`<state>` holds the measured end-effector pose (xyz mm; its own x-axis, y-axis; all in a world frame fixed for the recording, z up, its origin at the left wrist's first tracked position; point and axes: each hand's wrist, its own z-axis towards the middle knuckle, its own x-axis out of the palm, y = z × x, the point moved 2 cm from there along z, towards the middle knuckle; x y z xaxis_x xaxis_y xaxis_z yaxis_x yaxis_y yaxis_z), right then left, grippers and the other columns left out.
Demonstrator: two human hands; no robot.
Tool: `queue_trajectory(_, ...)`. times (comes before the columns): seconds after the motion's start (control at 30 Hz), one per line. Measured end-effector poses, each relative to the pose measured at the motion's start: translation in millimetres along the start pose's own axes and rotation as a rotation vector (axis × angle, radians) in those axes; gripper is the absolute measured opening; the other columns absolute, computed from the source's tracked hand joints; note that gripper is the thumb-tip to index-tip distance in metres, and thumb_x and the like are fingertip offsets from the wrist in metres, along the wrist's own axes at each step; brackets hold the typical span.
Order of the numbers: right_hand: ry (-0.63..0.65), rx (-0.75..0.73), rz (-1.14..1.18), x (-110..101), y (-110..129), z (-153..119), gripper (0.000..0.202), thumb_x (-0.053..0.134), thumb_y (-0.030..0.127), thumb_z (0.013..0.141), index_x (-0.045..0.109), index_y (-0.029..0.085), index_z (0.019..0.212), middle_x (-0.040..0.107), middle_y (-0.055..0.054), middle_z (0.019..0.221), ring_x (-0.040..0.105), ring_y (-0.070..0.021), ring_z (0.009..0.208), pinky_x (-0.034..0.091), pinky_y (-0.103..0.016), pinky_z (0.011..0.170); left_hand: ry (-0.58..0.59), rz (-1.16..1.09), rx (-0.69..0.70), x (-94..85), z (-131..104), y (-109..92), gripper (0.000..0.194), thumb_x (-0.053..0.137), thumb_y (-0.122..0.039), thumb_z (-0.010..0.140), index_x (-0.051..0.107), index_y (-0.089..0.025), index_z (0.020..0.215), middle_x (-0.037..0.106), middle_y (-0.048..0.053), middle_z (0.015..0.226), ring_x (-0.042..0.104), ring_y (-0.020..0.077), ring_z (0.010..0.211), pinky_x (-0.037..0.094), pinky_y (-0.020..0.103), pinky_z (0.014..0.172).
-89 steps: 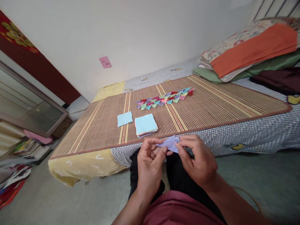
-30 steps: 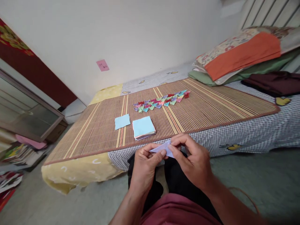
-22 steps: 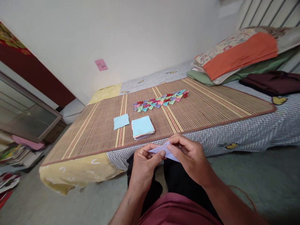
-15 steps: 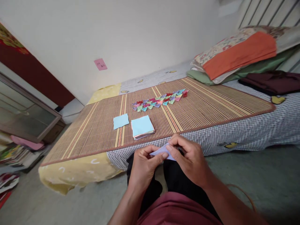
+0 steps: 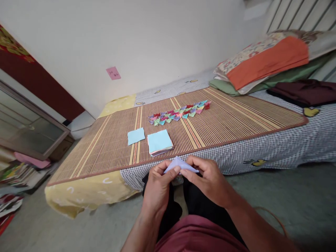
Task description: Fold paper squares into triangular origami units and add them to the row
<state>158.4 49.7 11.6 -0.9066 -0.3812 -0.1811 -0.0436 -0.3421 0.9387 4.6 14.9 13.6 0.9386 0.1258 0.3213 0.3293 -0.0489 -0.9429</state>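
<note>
A lavender sheet of folded paper [image 5: 177,162], shaped like a triangle with its peak pointing away from me, is pinched between both hands above my lap. My left hand [image 5: 160,180] grips its left part, thumb on the near side and fingers behind. On the right part, my right hand [image 5: 207,178] holds it the same way, and the two thumb tips nearly meet at the lower middle. Beyond my hands, a stack of square paper [image 5: 159,141] with a light blue sheet on top lies on the woven mat [image 5: 110,154]. Left of it is a single light blue sheet [image 5: 136,136].
Rows of small colourful folded paper pieces [image 5: 180,113] lie farther back on the mat. Folded bedding with an orange band [image 5: 270,61] and a dark maroon cloth [image 5: 301,91] sit at the right. A glass-fronted cabinet [image 5: 26,122] stands at the left.
The lavender paper has turned so its peak points away from me, with its broad face showing. My right hand has shifted slightly down and its thumb has come close to the left thumb.
</note>
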Motion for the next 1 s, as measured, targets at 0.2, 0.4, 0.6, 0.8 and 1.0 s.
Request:
queue_trajectory(0.2,0.026,0.027,0.055,-1,-1,-1,0.030,0.062,0.031,0.093,0.051,0.020,0.068,0.044,0.005,0.063,0.040,-0.0111,0.059,0.032,-0.025,0.054,0.100,-0.011,-0.042,1.1,0,1,0.020,0.083,-0.030,0.077,0.070,-0.015,0.072,0.062,0.002,0.070,0.051,0.0129,0.069,0.041,0.024,0.070)
queue_trajectory(0.4,0.124,0.034,0.005,-3,2,-1,0.032,0.063,0.026,0.091,0.046,0.020,0.066,0.040,0.006,0.062,0.036,-0.0097,0.058,0.029,-0.024,0.053,0.084,0.166,0.010,-0.8,-4,-6,0.029,0.082,-0.036,0.079,0.065,-0.015,0.070,0.055,-0.002,0.065,0.043,0.0100,0.061,0.035,0.022,0.061)
queue_trajectory(0.6,0.100,0.000,-0.055,-8,-1,0,0.034,0.058,0.034,0.096,0.048,0.020,0.067,0.039,0.006,0.061,0.037,-0.0103,0.057,0.028,-0.025,0.051,0.077,0.188,0.025,-2.0,-4,-4,0.031,0.080,-0.037,0.082,0.062,-0.015,0.070,0.050,-0.003,0.062,0.039,0.0086,0.058,0.030,0.021,0.056)
queue_trajectory(0.8,0.079,-0.077,-0.110,-15,3,1,0.036,0.052,0.033,0.100,0.048,0.020,0.066,0.044,0.004,0.062,0.042,-0.0115,0.059,0.034,-0.025,0.055,0.111,0.161,-0.033,-2.2,-3,-3,0.034,0.085,-0.040,0.075,0.061,-0.015,0.068,0.052,-0.004,0.059,0.040,0.0084,0.054,0.031,0.021,0.053)
queue_trajectory(1.0,0.035,-0.089,-0.105,-20,0,1,0.034,0.058,0.033,0.097,0.049,0.021,0.066,0.044,0.005,0.062,0.042,-0.0118,0.059,0.034,-0.026,0.055,0.123,0.167,-0.088,-1.1,-4,-6,0.037,0.091,-0.038,0.065,0.062,-0.015,0.064,0.057,-0.002,0.058,0.046,0.0095,0.053,0.035,0.022,0.053)
